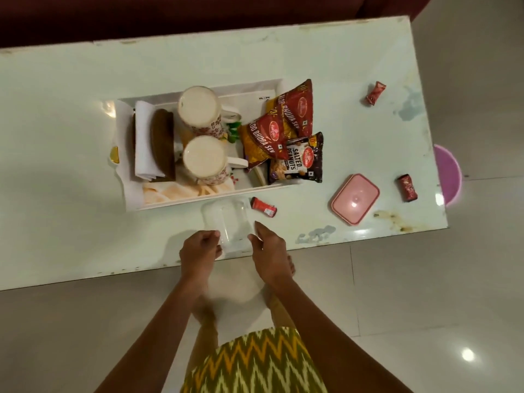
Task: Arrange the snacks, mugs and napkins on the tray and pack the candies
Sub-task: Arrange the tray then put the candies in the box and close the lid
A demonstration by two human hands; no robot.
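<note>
Found clear container (226, 222) at near edge of table (71, 194), just in front of tray (198, 198), touching or almost touching its front wall; could not tell which.

Logged left hand (201, 248) with fingers curled against container's near-left corner, gripping it. Logged right hand (269, 251) on container's right side, thumb and forefinger pinching the wall. Container held between the 2 hands, open at the top.

Noted pink lid (355, 198) flat on table, well to the right of container.

Counted 3 red-wrapped candies, all on table and outside container: near candy (263, 207) just beside container's far-right corner, right candy (407, 188) beyond the lid near table's right edge, far candy (375, 93) well apart toward the far-right side.

Recorded tray contents. Saw 2 floral mugs, far mug (198, 109) and near mug (204, 160), upright in the middle, handles pointing right. Saw folded white napkins (144, 137) at left end, with brown flat item (163, 146) alongside. Saw 2 sev packets, upper sev packet (297, 109) and lower sev packet (261, 140), overlapping at right end. Saw peanuts packet (297, 160) overhanging tray's near-right corner.

Noted purple round object (448, 174) past table's right edge.
</note>
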